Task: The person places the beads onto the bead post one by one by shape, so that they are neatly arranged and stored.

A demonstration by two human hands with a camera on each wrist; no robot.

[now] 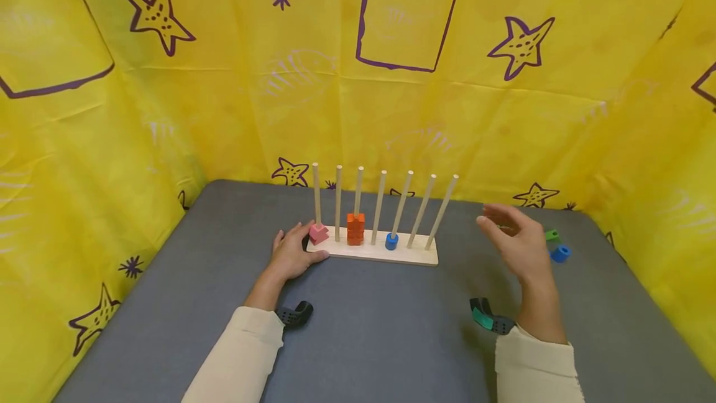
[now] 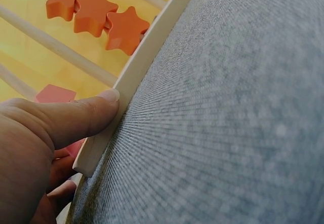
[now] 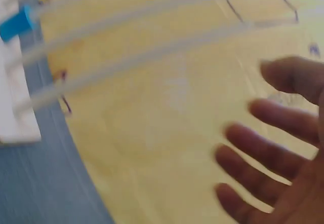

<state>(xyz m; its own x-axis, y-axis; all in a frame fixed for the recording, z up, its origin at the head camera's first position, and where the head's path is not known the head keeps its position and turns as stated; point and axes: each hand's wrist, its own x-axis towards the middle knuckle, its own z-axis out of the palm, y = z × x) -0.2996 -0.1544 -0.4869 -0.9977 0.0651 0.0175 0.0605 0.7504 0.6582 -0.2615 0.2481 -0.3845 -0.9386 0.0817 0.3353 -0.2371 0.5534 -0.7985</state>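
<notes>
A wooden peg stand (image 1: 358,252) with several upright pegs is on the grey table. My left hand (image 1: 293,254) grips its left end, thumb (image 2: 96,113) against the front edge and fingers round the end. Pink pieces (image 1: 319,234) sit on the leftmost peg, close to that hand. Orange star beads (image 1: 355,229) are stacked on the third peg, and a blue cylinder bead (image 1: 391,241) is low on the fifth. Right of the stand, my right hand (image 1: 517,244) is raised in the air, fingers loosely bent and apart, holding nothing.
Beyond the right hand lie a green piece (image 1: 552,236) and another blue cylinder bead (image 1: 561,254) on the table (image 1: 380,328). A yellow curtain (image 1: 224,111) with purple drawings hangs behind the table and along both sides.
</notes>
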